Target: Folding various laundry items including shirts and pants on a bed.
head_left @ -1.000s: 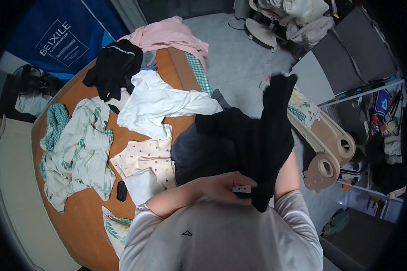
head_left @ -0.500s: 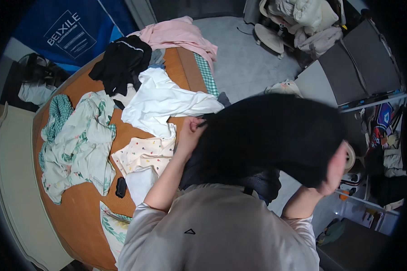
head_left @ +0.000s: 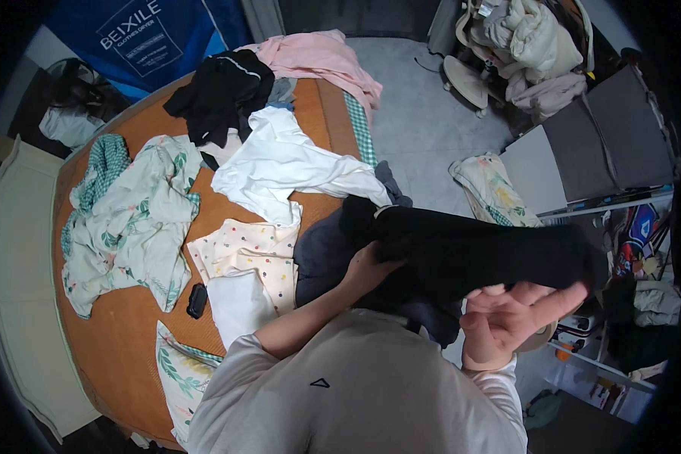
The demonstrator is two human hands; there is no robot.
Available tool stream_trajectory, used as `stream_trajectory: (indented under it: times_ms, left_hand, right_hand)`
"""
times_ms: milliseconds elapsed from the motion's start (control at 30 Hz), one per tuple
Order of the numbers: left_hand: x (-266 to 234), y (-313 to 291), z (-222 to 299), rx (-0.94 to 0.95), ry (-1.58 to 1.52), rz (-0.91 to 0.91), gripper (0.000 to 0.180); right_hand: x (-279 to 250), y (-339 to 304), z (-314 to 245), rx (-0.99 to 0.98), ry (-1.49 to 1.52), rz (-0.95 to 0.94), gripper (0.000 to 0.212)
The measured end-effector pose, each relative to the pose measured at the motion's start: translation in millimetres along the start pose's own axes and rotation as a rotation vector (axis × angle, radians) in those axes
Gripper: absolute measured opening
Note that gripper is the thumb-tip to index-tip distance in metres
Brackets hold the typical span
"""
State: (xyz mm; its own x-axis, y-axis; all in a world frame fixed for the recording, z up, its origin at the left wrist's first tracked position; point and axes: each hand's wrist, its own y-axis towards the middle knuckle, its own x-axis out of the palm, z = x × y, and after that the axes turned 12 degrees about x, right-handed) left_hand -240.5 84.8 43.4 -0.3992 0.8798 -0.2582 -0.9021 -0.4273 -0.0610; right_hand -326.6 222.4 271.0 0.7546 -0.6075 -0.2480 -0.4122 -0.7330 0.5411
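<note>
A long black garment [head_left: 477, 242] stretches across my lap and out to the right; its exact kind is unclear. My left hand [head_left: 371, 268] grips it near its left end, the fingertips partly lost in the dark cloth. Palm up and fingers spread, my right hand [head_left: 507, 314] lies under the garment's lower edge on the right. Just left of my lap are a cream dotted cloth [head_left: 261, 238] and a folded white cloth [head_left: 242, 303]. Farther off on the bed lies a crumpled white shirt-like garment [head_left: 272, 159].
The bed [head_left: 129, 356] has an orange-brown mat. On it lie a floral bundle [head_left: 136, 219], a small black case [head_left: 197, 301], a dark clothes pile [head_left: 223, 94] and pink cloth [head_left: 310, 60]. A floral pillow [head_left: 499, 185] and laden shelf [head_left: 635, 265] stand right.
The raised black garment has come down and flattened out toward the right. My left hand has moved right, and my right hand has shifted left, turning palm up with fingers spread.
</note>
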Motion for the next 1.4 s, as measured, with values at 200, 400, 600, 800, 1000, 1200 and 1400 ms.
stream_trajectory:
  times_ms: [200,400,600,800,1000,1200,1400]
  left_hand:
    - [-28,9,20,-0.411,-0.891,-0.193,0.034]
    - [-72,29,15,-0.195,-1.683,-0.119,0.021]
    - [-36,19,63,-0.424,-1.285,-0.096,0.025]
    - [47,36,33,-0.765,-1.163,0.225,0.042]
    - [31,49,-4,-0.742,-1.327,0.069,0.034]
    - [-65,44,66,-0.249,-1.500,-0.066,0.040]
    - [-120,30,124,0.056,-1.238,0.019,0.035]
  right_hand:
    - [-20,-16,-28,0.404,-0.439,0.579,0.161]
    - [-33,6,-22,0.030,-1.125,0.817,0.089]
    - [-43,14,-12,-0.009,-0.432,0.756,0.096]
    - [-10,39,-10,0.213,-0.187,0.739,0.138]
    - [-52,34,7,-0.036,-0.068,0.883,0.101]
    - [-160,17,30,-0.198,-0.112,0.895,0.097]
    - [-80,10,61,0.142,-0.090,0.297,0.055]
